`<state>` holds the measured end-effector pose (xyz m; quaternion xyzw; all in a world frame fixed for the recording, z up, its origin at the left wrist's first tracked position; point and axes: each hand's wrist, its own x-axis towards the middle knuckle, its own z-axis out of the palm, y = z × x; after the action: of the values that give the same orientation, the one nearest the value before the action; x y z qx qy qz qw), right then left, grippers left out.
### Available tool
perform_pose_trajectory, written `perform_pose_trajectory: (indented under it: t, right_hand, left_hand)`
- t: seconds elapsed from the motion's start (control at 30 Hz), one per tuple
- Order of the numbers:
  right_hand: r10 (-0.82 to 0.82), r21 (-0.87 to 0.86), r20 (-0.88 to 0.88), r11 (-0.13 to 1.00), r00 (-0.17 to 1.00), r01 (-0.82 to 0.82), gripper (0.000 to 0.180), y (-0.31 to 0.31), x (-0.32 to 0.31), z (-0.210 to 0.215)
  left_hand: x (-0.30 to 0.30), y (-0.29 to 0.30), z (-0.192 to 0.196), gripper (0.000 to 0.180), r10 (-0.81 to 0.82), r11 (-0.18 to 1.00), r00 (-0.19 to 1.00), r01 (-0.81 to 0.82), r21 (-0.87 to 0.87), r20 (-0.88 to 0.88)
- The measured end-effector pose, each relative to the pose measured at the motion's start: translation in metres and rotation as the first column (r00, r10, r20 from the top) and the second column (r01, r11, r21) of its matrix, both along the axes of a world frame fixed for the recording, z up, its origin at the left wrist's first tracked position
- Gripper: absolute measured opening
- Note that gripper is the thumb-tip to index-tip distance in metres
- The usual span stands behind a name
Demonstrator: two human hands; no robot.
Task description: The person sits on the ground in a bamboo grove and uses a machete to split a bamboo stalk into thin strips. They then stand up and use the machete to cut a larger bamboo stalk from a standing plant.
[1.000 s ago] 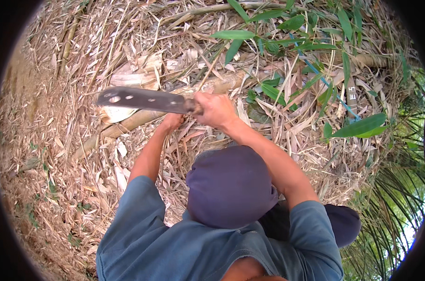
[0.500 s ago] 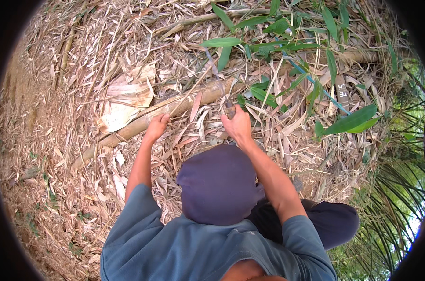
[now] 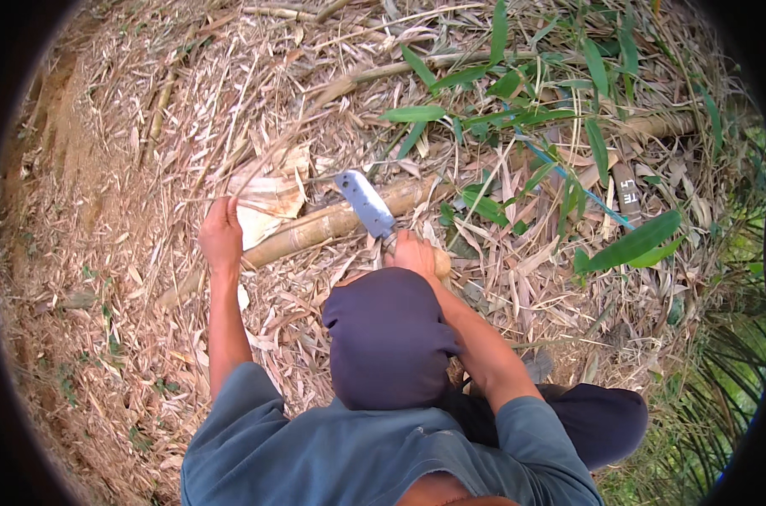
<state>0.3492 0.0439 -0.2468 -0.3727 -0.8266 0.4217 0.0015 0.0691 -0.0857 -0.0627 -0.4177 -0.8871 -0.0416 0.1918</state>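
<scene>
My right hand (image 3: 414,253) is closed round the handle of a cleaver-like knife (image 3: 366,202). Its broad, dark-spotted blade points up and to the left, over a brown bamboo pole (image 3: 319,236) lying slantwise on the ground. The handle's pale rounded butt shows beyond my fist. My left hand (image 3: 223,232), left of the knife, has its fingers pinched together at a thin dry stem (image 3: 273,152), which slants up to the right. Just beside those fingers, a pale, dry bamboo sheath (image 3: 269,198) rests against the pole.
Dry leaves and thin sticks (image 3: 159,110) cover the slope. Green leafy shoots (image 3: 518,93) and a blue cord (image 3: 585,190) lie at the upper right, near a marked brown pole (image 3: 627,185). My dark-clothed knee (image 3: 391,337) rises between my arms.
My left hand has moved left and slightly up, away from the pole, with the stem. My right hand has drawn back, and the knife blade has turned left, its broad face now showing.
</scene>
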Motion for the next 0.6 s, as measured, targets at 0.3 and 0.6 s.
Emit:
perform_pose_trajectory:
  t: [0.3, 0.6]
  right_hand:
    - [0.242, 0.831, -0.468, 0.447, 0.85, 0.33, 0.052, 0.221, 0.081, 0.18]
    - [0.103, 0.674, -0.159, 0.738, 0.982, 0.032, 0.038, 0.296, 0.182, 0.219]
  left_hand:
    - [0.084, 0.174, 0.059, 0.017, -0.627, 0.758, 0.762, 0.645, 0.101, -0.163]
    - [0.199, 0.279, 0.089, 0.023, -0.637, 0.768, 0.768, 0.64, 0.03, -0.072]
